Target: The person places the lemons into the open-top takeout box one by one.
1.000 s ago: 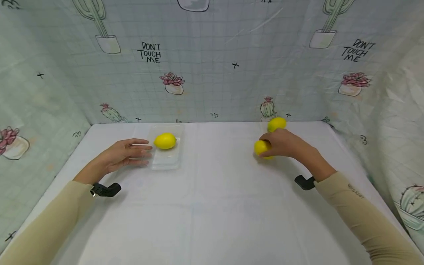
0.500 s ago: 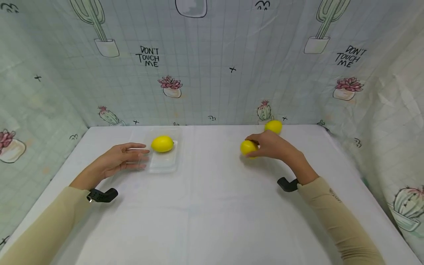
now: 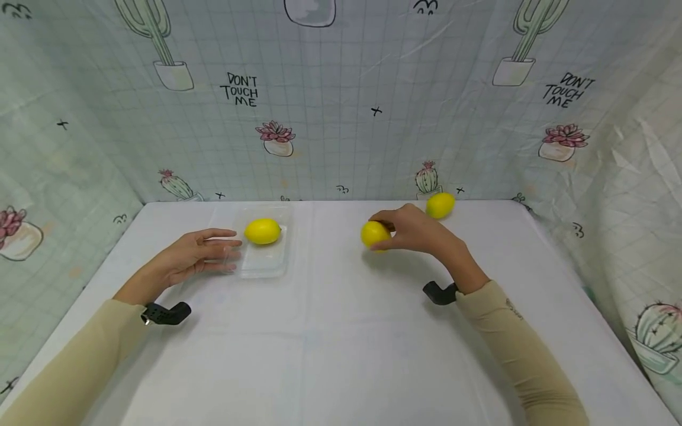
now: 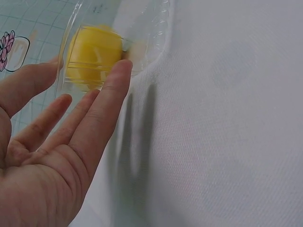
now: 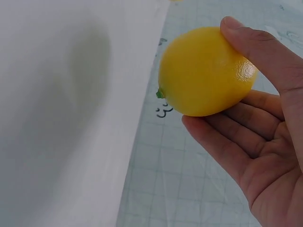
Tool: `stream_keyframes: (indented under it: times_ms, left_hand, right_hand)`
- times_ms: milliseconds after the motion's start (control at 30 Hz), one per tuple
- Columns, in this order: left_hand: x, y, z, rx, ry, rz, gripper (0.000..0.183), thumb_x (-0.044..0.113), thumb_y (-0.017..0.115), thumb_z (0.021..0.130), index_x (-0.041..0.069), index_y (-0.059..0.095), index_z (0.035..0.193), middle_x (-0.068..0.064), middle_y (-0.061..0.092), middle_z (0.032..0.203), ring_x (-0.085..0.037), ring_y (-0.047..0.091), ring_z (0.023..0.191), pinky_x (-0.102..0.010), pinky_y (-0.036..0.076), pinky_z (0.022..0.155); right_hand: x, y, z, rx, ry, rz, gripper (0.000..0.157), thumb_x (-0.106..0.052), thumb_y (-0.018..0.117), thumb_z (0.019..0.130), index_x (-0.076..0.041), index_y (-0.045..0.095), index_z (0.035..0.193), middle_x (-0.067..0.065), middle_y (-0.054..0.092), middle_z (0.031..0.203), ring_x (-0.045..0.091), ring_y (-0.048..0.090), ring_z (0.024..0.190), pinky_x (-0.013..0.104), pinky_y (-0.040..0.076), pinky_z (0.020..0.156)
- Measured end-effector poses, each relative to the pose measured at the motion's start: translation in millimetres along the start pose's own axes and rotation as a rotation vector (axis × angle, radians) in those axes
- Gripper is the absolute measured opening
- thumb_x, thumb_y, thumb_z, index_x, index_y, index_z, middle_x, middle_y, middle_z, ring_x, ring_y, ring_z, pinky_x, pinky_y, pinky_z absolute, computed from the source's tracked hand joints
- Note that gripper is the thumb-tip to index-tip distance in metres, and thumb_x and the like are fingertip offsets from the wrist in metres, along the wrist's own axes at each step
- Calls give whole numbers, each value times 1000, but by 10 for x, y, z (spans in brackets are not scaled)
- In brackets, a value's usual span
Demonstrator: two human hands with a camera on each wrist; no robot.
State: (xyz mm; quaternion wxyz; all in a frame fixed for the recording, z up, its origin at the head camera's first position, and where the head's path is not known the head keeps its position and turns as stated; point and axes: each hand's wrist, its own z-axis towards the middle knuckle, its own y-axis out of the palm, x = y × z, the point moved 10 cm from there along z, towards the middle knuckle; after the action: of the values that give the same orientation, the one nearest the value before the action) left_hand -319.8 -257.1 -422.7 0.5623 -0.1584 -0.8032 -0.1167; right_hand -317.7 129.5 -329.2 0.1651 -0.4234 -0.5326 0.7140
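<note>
My right hand (image 3: 418, 229) grips a yellow lemon (image 3: 375, 235) between thumb and fingers, above the white table right of its middle. In the right wrist view the lemon (image 5: 206, 73) shows a small green stem tip. A second lemon (image 3: 263, 231) lies in a clear plastic tray (image 3: 266, 269) at the left. Beside the tray's left wall is my left hand (image 3: 197, 258), its fingers spread and nearly straight. The left wrist view shows those fingertips (image 4: 124, 68) right at the clear wall, with the lemon (image 4: 94, 54) behind it.
Another lemon (image 3: 440, 205) lies near the back edge of the white table (image 3: 330, 355), behind my right hand. A patterned cloth (image 3: 341, 118) with cactus prints hangs behind the table and along both sides.
My right hand has carried its lemon leftward, towards the tray, and away from the lemon at the back. My left hand stays beside the tray.
</note>
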Motion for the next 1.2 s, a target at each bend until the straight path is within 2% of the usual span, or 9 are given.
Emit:
stream_keyframes:
  times_ms: [167, 400, 500, 867, 1033, 1200]
  left_hand:
    - [-15, 7, -2, 1, -3, -18, 68, 9, 65, 101, 0, 27, 157, -3, 64, 137, -21, 68, 117, -44, 58, 98]
    - [-9, 46, 0, -16, 8, -42, 67, 9, 63, 102, 0, 27, 158, -8, 59, 144, -22, 67, 118, -44, 57, 99]
    - [-25, 66, -14, -28, 5, -43, 69, 9, 63, 102, 0, 25, 159, -6, 59, 143, -22, 67, 119, -44, 57, 99]
    - [-32, 19, -32, -2, -5, -84, 66, 7, 62, 102, 0, 27, 157, 1, 67, 132, -23, 67, 117, -45, 58, 98]
    - [-57, 23, -14, -16, 7, -104, 61, 5, 60, 103, -2, 29, 155, 2, 69, 130, -24, 68, 116, -45, 58, 97]
    - [-24, 44, -23, -45, 27, -118, 54, 3, 58, 103, -4, 34, 151, -2, 67, 133, -27, 68, 116, -45, 58, 97]
  right_hand:
    - [-131, -19, 55, 29, -41, 33, 46, -35, 85, 84, -13, 70, 122, -3, 73, 105, 14, 66, 93, 36, 60, 88]
    - [-238, -25, 112, 32, -52, 70, 50, -35, 85, 85, -11, 68, 126, -1, 73, 114, 16, 69, 101, 36, 60, 93]
    - [-285, -17, 143, 29, -54, 79, 52, -36, 84, 85, -11, 67, 127, -1, 73, 115, 16, 70, 102, 34, 59, 94]
    - [-429, -40, 243, 46, -59, 97, 54, -40, 81, 87, -11, 67, 130, -1, 73, 115, 15, 69, 102, 35, 60, 93]
    - [-484, 17, 282, 48, -105, 90, 51, -38, 81, 88, -12, 68, 129, -2, 73, 113, 13, 68, 98, 34, 60, 91]
    - [-527, 76, 347, 40, -114, 70, 54, -37, 81, 88, -10, 67, 133, 0, 74, 116, 14, 68, 99, 37, 61, 92]
